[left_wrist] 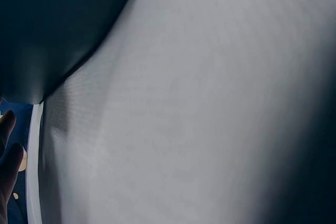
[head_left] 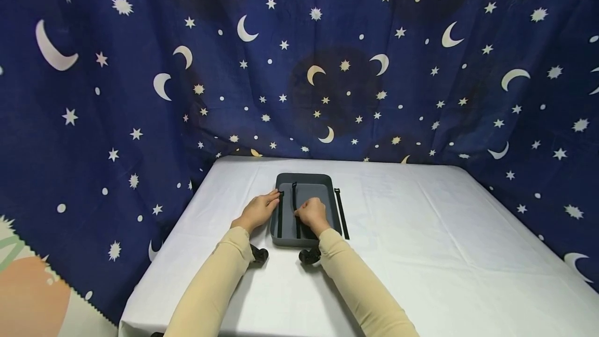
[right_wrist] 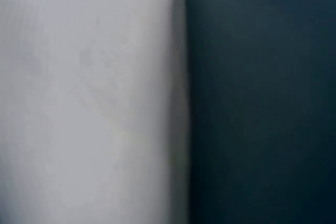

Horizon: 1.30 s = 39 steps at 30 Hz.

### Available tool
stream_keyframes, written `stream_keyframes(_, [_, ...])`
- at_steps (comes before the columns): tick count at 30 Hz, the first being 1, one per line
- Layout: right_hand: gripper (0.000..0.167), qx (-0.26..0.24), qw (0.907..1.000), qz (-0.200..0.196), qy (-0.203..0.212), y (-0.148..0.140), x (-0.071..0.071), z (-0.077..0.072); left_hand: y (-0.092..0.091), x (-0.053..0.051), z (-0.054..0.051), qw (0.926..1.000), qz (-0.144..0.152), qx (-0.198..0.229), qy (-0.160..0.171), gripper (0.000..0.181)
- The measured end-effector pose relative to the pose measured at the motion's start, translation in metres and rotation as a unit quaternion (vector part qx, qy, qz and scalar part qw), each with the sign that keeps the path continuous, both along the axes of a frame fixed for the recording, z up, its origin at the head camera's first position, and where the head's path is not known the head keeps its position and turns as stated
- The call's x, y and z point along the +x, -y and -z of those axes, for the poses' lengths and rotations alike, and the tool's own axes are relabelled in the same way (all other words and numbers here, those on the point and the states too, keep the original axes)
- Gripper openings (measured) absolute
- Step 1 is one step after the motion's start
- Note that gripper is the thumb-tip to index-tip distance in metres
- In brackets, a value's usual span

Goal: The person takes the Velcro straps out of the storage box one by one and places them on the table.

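Middle black strap (head_left: 294, 199) inside the grey tray (head_left: 286, 242), pinched in the right grip (head_left: 313, 212), with the left grip (head_left: 258, 210) straight-fingered at the tray's left wall. Best kept flat, untwisted, gently straightened.

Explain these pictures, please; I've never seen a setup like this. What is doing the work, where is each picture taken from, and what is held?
No machine here: a person works with a bare left hand and right hand. The wide picture comes from a camera on the head, looking forward and down. On the white cloth sits a grey tray. Inside are a black left strap and middle strap; a right strap lies outside, beside the tray.

The right hand pinches the middle strap. The left hand is at the tray's left edge, fingertips near the top of the left strap; I cannot tell whether they touch it.

The other two pictures come from a camera on each wrist. They show mostly cloth and a dark surface, probably the tray's side.
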State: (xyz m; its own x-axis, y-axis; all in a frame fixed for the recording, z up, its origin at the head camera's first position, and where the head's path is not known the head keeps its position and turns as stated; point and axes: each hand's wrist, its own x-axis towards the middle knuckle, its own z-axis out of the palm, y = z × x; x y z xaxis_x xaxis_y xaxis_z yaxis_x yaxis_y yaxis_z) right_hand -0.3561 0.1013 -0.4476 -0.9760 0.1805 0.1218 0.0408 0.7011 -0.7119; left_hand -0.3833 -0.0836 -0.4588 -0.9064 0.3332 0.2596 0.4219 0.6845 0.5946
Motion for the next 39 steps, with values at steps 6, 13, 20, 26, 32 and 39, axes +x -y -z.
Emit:
stream_keyframes(6, [0.029, -0.034, 0.9994, -0.001, 0.011, -0.006, -0.001, 0.001, 0.000, 0.001, 0.000, 1.0000, 0.000, 0.002, -0.001, 0.041])
stream_keyframes(13, [0.026, -0.046, 0.9988, -0.008, 0.015, -0.011, -0.004, -0.001, -0.001, 0.002, 0.000, 1.0000, -0.003, 0.000, 0.005, 0.041])
stream_keyframes(20, [0.026, -0.083, 0.9959, -0.027, 0.023, -0.016, -0.007, -0.003, -0.001, 0.001, -0.001, 1.0000, -0.003, -0.001, 0.007, 0.042])
stream_keyframes(26, [0.017, -0.105, 0.9932, -0.041, 0.028, -0.018, -0.004, -0.007, -0.001, 0.000, 0.000, 1.0000, -0.003, -0.001, 0.007, 0.042])
stream_keyframes(32, [0.012, -0.121, 0.9915, -0.040, 0.029, -0.024, -0.005, -0.013, -0.001, 0.003, -0.002, 1.0000, -0.001, 0.000, 0.009, 0.042])
stream_keyframes(39, [0.012, -0.134, 0.9897, -0.042, 0.029, -0.030, -0.004, -0.016, -0.002, 0.006, -0.005, 1.0000, 0.001, -0.002, 0.002, 0.041])
